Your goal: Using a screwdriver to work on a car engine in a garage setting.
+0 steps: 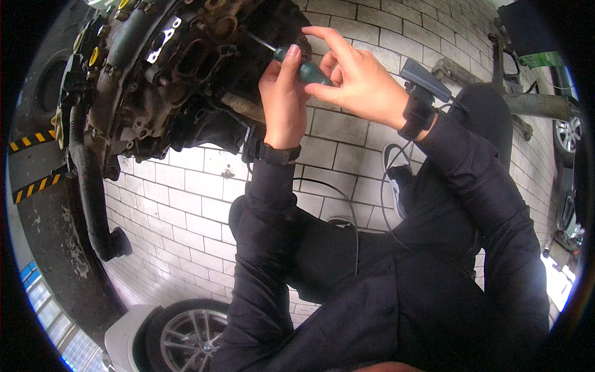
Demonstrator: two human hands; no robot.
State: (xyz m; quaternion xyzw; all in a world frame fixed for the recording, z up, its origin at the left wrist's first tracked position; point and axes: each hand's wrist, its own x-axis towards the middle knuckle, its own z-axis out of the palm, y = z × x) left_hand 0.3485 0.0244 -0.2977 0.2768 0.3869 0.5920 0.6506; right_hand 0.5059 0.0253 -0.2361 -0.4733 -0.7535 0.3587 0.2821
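Observation:
A screwdriver with a dark green handle (314, 74) and a thin metal shaft points up and left at the dirty engine (186, 74). My left hand (284, 99) is closed round the handle, its thumb lying along the front end. The shaft's tip is lost among the dark engine parts. Beside the handle's rear end is my right hand (362, 84), its index finger and thumb stretched apart. Its other fingers curl close to the handle; whether they touch it I cannot tell. A ribbed tan hose (243, 106) runs on the engine just left of my left wrist.
A black hose (87, 180) hangs down the engine's left side, by a dark post (56, 242) with yellow-black stripes. A car wheel (195, 335) is at lower left. A thin black cable (347, 201) loops before my legs. A metal lift arm (536, 106) lies at right.

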